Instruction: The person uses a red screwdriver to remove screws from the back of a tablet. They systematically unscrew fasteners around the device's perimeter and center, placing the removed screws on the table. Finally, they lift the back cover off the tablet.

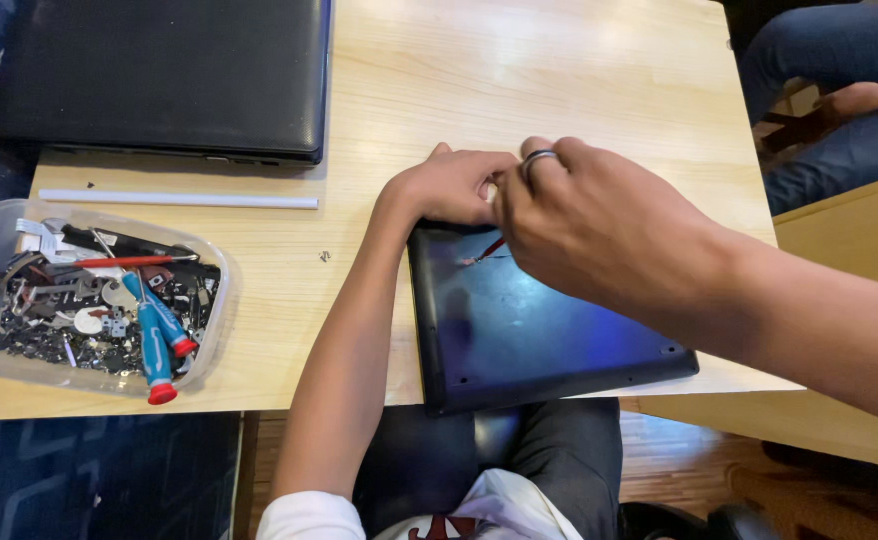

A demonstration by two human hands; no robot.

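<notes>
Both hands (519, 195) gripping a black tablet (544, 325) on pale wooden table (559, 90), blue carpet (99, 475) below.

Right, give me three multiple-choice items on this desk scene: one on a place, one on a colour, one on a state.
1. Where is the clear plastic tub of small parts?
A. On the table's left edge
B. On top of the laptop
C. On the dark tablet

2. What colour are the handles of the two screwdrivers in the tub?
A. Yellow
B. Blue with red ends
C. Green

3. How is the black laptop?
A. Open
B. Lid shut, lying flat
C. Standing on its side

Answers: 1 A, the tub sits at the left of the table. 2 B, blue grips with red caps. 3 B, only its closed lid shows.
</notes>
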